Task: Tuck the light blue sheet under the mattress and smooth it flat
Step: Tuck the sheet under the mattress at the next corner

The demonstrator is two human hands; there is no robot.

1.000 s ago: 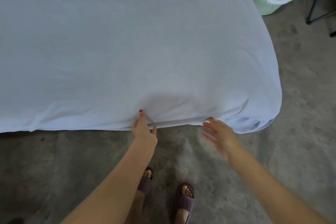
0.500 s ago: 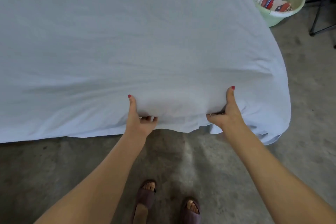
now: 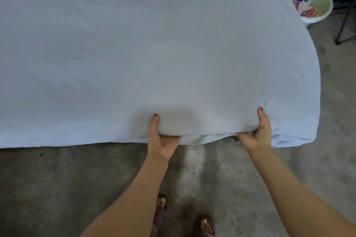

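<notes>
At the near edge of the mattress, your left hand and right hand each grip the light blue sheet, thumbs on top, fingers curled out of sight beneath; the sheet covers the whole bed, its corner hanging loose right of your right hand

Light blue sheet draped over mattress, mostly smooth, near edge lifted and creased

The scene is lit softly and evenly; no glare is seen. A faint shadow is cast on the sheet at lower centre. Edges are bowed by wide-angle distortion, and slight blur is noted.
</notes>
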